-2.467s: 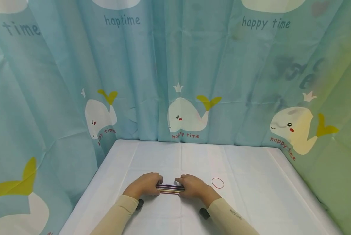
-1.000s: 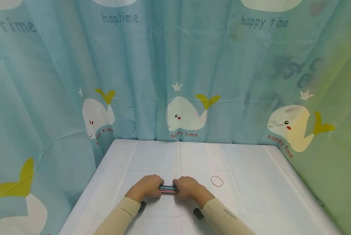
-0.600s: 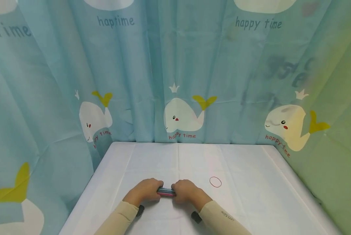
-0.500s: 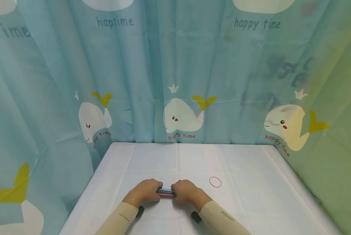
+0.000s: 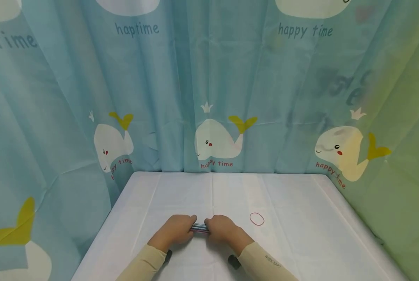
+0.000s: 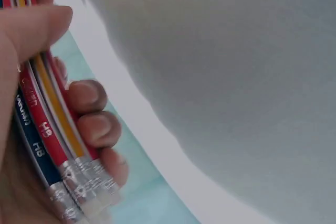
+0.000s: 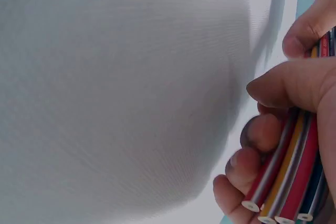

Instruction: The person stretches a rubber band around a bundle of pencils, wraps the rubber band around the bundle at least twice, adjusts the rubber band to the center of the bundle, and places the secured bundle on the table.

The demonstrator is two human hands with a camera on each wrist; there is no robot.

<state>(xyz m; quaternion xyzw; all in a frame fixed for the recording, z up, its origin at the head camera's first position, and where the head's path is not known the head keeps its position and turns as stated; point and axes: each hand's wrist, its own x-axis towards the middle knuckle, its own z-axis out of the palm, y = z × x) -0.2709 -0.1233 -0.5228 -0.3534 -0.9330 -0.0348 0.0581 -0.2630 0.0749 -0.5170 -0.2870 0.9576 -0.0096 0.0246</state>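
Two hands are holding a bunch of pencils [image 5: 199,227] over the near middle of the table [image 5: 300,234]. The pencils are lying flat, pointing left and right, just above the white cloth.

The left hand [image 5: 176,231] is gripping the left end of the bunch. Its fingers [image 6: 86,95] are curling tight round the pencils, and the thumb is pressing on from the other side. In the left wrist view, the pencils [image 6: 44,129] are showing red, yellow, blue and white sides, with silver bands and erasers at the end.

The right hand [image 5: 221,229] is gripping the right end the same way. Its fingers [image 7: 260,132] are wrapping round the pencils [image 7: 296,177], and the thumb is closing over the top. The cut ends of the pencils are sticking out past the fingers there.

The two hands are sitting very close together, so only a short bit of the bunch is showing between them.

A red rubber band [image 5: 256,219] is lying flat on the table, just to the right of the right hand and not touching it.

A blue curtain [image 5: 160,97] with white whales is hanging behind the far edge of the table.
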